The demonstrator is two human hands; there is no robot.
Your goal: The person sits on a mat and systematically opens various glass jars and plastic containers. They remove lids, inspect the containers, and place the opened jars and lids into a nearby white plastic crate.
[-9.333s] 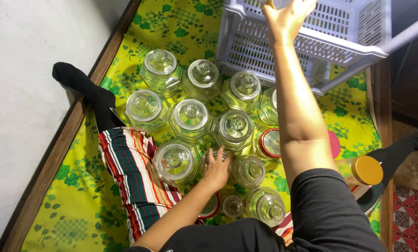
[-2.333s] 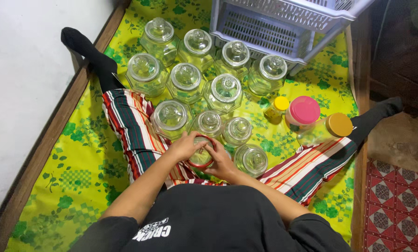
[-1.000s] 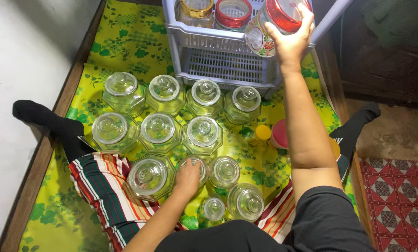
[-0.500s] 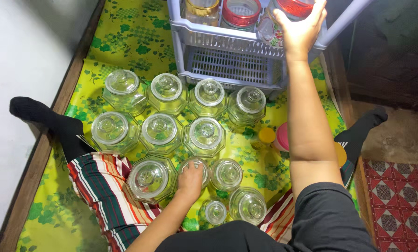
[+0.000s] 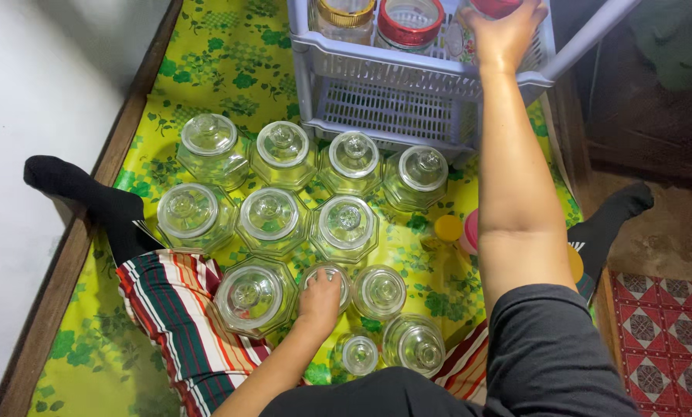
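Resting left hand [image 5: 320, 291] on one of twelve glass jars [image 5: 269, 224]; rack [image 5: 408, 73] holds three.

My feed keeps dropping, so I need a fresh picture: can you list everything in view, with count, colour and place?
Clear glass jars with glass lids: twelve, on the mat between the legs and the rack.
Red-lidded jar in hand: one, at the rack's upper shelf, right.
Red-lidded jar: one, upper shelf, middle.
Gold-lidded jar: one, upper shelf, left.
Plastic rack: one, pale lilac, top centre.
Yellow-lidded bottle: one, right of the jars.
Pink lid: one, mostly hidden behind the arm.
Floral mat: one, yellow-green, on the floor.
Patterned rug: one, red, lower right.
Left hand: on a small glass jar.
Right hand: grips the red-lidded jar.
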